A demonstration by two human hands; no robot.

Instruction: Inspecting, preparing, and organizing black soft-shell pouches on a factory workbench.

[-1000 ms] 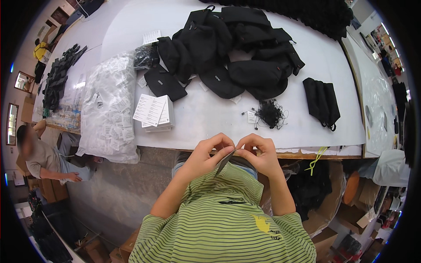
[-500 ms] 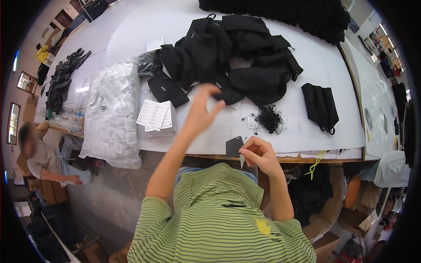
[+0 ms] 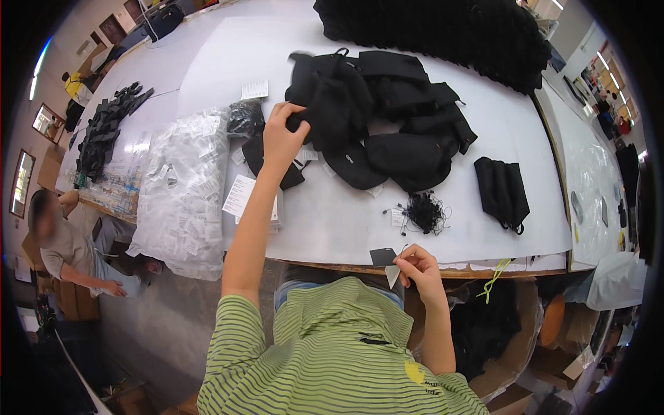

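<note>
My left hand (image 3: 282,135) is stretched out over the white table (image 3: 346,221) and grips the edge of a black fabric piece (image 3: 325,104) in a heap of black garments (image 3: 394,117). My right hand (image 3: 415,266) stays near my chest at the table's front edge, pinching a small dark tag (image 3: 382,257) with a white paper tag under it. A tangle of black strings (image 3: 423,211) lies on the table just beyond the right hand.
A stack of white paper tags (image 3: 242,197) lies left of my left arm, beside a clear bag of small packets (image 3: 183,187). A folded black stack (image 3: 503,190) sits at the right. More black fabric (image 3: 443,31) lies at the far edge. A person (image 3: 66,242) crouches at lower left.
My left hand left the tag near my chest and reached far forward to grab the black fabric in the heap. My right hand kept the tag near the table edge.
</note>
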